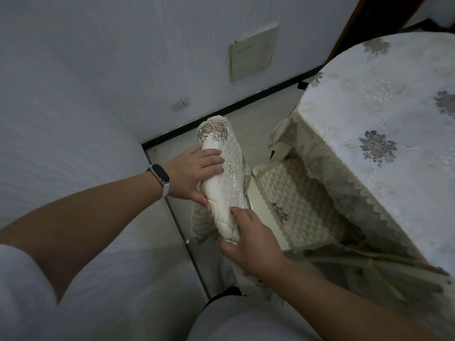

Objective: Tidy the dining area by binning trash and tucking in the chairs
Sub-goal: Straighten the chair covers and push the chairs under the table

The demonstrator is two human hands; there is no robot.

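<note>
A chair's backrest (225, 173), wrapped in a cream quilted cover with brown lace flowers, stands in the middle of the view. My left hand (194, 174) grips its upper part, fingers over the top and thumb below. My right hand (248, 242) holds its lower end, fingers curled round the edge. The chair's quilted seat cushion (295, 200) lies to the right, partly under the hanging cloth of the dining table (384, 124).
A white wall (98, 82) with a socket (181, 104) and a beige panel (253, 52) runs along the left and back. A black skirting strip (221, 114) meets the pale tiled floor (261, 124). The table's lace-edged cloth hangs close on the right.
</note>
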